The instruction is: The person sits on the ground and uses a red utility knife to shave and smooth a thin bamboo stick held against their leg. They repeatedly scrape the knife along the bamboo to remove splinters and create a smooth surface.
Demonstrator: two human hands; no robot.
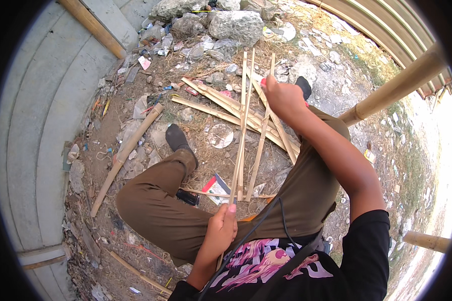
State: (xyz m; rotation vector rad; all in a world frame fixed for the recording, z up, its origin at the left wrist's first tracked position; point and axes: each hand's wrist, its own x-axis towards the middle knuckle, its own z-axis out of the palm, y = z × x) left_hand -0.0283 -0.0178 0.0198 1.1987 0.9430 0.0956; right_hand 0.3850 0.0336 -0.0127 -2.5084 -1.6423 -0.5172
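Observation:
My left hand [221, 228] is closed round the near end of a long, thin bamboo strip [236, 165], close to my lap. The strip points away from me over other strips, and a short piece shows below the hand. My right hand [285, 98] is a closed fist, raised over the far right of the strips. A small red bit [263, 82] shows at its fingers, but what it grips is hidden. Beneath lie several split bamboo strips [211, 111], crossing between my legs. One strip [257, 160] slants from under the right hand toward my lap.
A thicker bamboo pole [128, 155] lies on the littered ground at left. Grey wall panels [45, 125] rise beyond it. Large rocks [236, 26] sit at the far side. An upright bamboo post [394, 85] stands at right. A dark cord [256, 226] crosses my lap.

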